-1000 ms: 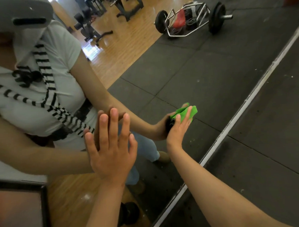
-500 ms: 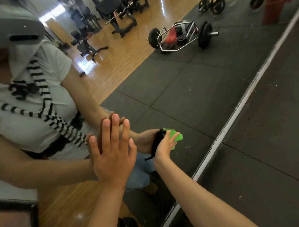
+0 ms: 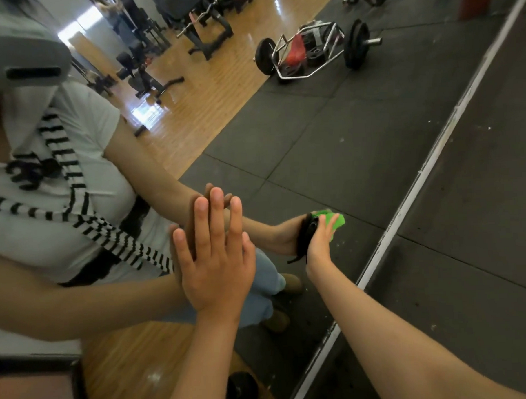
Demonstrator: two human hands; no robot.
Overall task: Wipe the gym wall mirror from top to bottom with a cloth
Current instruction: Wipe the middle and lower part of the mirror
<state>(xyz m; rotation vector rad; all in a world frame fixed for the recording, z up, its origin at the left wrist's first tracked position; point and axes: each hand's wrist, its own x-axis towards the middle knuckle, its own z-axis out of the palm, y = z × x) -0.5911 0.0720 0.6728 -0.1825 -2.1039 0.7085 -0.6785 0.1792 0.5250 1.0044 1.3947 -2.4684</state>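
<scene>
Mirror (image 3: 283, 144): wall-mounted glass, filled most of the view; pale frame strip (image 3: 407, 211) ran diagonally along its lower edge.
Left hand (image 3: 217, 255): laid flat on the glass, palm to the mirror, fingers straight and slightly spread, pointed upward; held nothing; met its own reflection fingertip to fingertip.
Right hand (image 3: 319, 245): set against the glass to the right of the left hand, low on the mirror and near the frame strip; fingers close to straight, laid over the cloth and pressed onto it; no curl round the cloth made out.
Cloth (image 3: 338, 223): bright green, sandwiched between right-hand fingers and glass; green edge stuck out past the fingertips on the upper right side.
Black piece (image 3: 304, 236): dark fabric or strap at the thumb side of the right hand, one end dangled below the wrist; nature not determined.
Contact: cloth touched the mirror; left hand well clear of the cloth.
Floor mat (image 3: 481, 189): dark rubber tiles, right of the frame strip, speckled with pale flecks.
Reflection, person: white shirt (image 3: 81, 141) crossed by a black-and-white striped strap (image 3: 112, 236).
Reflection, room: wooden floor (image 3: 197, 111), loaded hex bar (image 3: 312, 52) on dark matting, benches and machines further back.
</scene>
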